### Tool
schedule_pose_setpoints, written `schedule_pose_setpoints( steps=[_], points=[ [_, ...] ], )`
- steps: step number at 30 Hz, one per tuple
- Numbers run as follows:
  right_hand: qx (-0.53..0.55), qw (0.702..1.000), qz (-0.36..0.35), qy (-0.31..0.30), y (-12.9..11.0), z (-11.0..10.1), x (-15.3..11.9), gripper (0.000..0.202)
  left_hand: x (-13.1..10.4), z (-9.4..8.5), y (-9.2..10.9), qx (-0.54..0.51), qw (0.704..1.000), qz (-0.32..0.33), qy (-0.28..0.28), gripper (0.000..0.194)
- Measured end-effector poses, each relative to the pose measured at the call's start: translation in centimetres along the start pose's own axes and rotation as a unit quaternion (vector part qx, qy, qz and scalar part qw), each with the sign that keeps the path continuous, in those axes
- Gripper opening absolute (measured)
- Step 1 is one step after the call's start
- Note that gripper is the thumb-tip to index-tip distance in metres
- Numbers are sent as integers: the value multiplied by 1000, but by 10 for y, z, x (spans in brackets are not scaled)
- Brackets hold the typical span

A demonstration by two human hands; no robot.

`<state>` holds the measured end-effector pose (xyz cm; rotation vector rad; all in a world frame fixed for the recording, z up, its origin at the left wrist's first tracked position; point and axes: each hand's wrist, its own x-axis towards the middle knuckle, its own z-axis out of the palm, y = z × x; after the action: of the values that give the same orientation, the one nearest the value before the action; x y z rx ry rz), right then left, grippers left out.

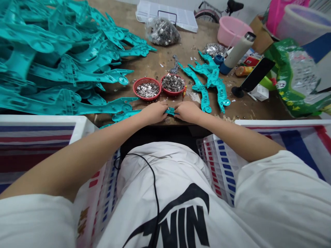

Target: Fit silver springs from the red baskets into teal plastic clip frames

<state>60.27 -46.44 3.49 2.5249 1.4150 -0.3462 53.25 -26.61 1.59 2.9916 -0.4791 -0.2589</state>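
Note:
Both my hands meet at the front edge of the table over a teal plastic part (170, 111). My left hand (156, 112) has its fingers closed on the part's left side. My right hand (188, 111) grips it from the right, fingertips bent inward. Between the fingertips a small shiny bit shows on the part, too small to make out. Just beyond my hands stand two red baskets: the left basket (134, 90) holds flat silvery metal clips (147, 90), the right basket (178, 93) darker metal clips (172, 82).
A tall heap of teal parts (64, 62) covers the left side. Several more teal parts (210, 77) lie to the right, near a bottle (238, 51) and a phone (258, 76) on a stand. A bag of metal pieces (162, 31) sits behind. Lined crates flank my body.

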Motion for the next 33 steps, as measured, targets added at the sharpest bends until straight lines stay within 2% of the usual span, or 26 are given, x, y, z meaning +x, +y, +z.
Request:
schedule_pose_setpoints(
  steps=[3,5,6,8,10,12,14,16,19,21,24,27,30,33],
  points=[
    [7,1000,16,4,-2,-1,-2,34,-19,-36,34,12,999,25,26,38],
    [14,1000,10,20,-3,1,-3,34,-42,-51,69,-6,998,56,-11,32],
    [18,999,7,29,-3,3,-2,37,-55,-53,87,-13,995,85,-50,28],
    [30,999,13,35,-3,9,0,52,-81,-46,115,-23,973,184,-140,20],
    [45,999,23,17,-1,14,4,61,-101,-32,128,-31,943,245,-224,16],
    [55,998,17,2,6,15,6,56,-111,-19,127,-30,927,244,-282,17],
    [64,998,0,12,17,11,7,52,-111,-11,117,-13,931,211,-297,22],
    [78,996,-12,40,33,2,4,55,-106,-7,103,0,950,177,-257,24],
    [100,992,-17,69,58,-16,-8,59,-99,1,87,-44,971,148,-180,17],
    [109,991,-8,75,74,-27,-21,60,-96,11,84,-85,972,126,-177,13],
    [131,988,25,78,97,-45,-46,61,-94,26,87,-119,970,96,-190,17],
    [172,977,63,110,115,-65,-62,62,-90,30,93,-140,969,88,-185,23],
    [244,957,76,137,112,-80,-46,56,-87,22,92,-115,969,107,-193,21],
    [365,923,52,110,78,-77,6,46,-85,17,86,-94,968,109,-204,14]
  ],
)
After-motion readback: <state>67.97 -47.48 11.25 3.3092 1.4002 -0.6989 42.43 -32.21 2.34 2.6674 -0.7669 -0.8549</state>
